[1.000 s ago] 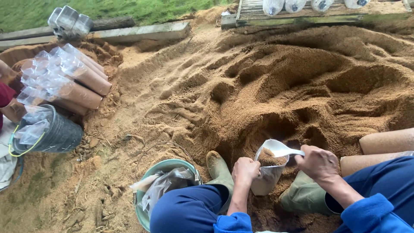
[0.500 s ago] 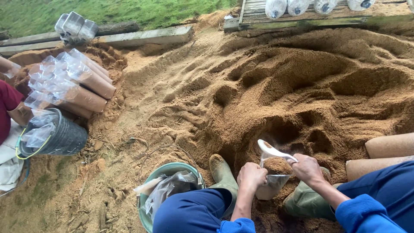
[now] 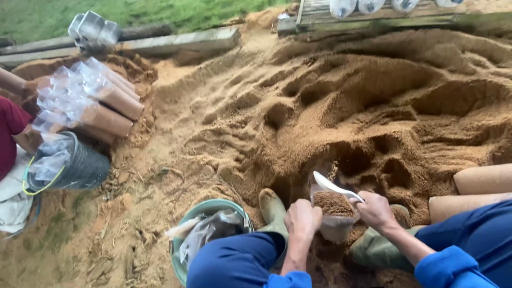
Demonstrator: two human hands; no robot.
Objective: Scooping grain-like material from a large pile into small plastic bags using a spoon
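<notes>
Crouching low at 6 o'clock, the person in blue sleeves and trousers works at the edge of the big brown sawdust heap (image 3: 373, 101). The left hand (image 3: 301, 218) is closed round the rim of a clear plastic bag part-filled with brown sawdust (image 3: 333, 205). The right hand (image 3: 376, 210) grips the bag's other side together with a white plastic scoop (image 3: 333, 186), its blade pointing toward 10 o'clock above the bag's mouth. An olive rubber boot (image 3: 272, 210) stands just beside the left hand. A green round bucket holding crumpled plastic bags (image 3: 205, 210) sits at 7 o'clock. A stack of filled sawdust cylinders in clear plastic (image 3: 90, 101) lies at 10 o'clock, above a dark grey bucket (image 3: 80, 168).
</notes>
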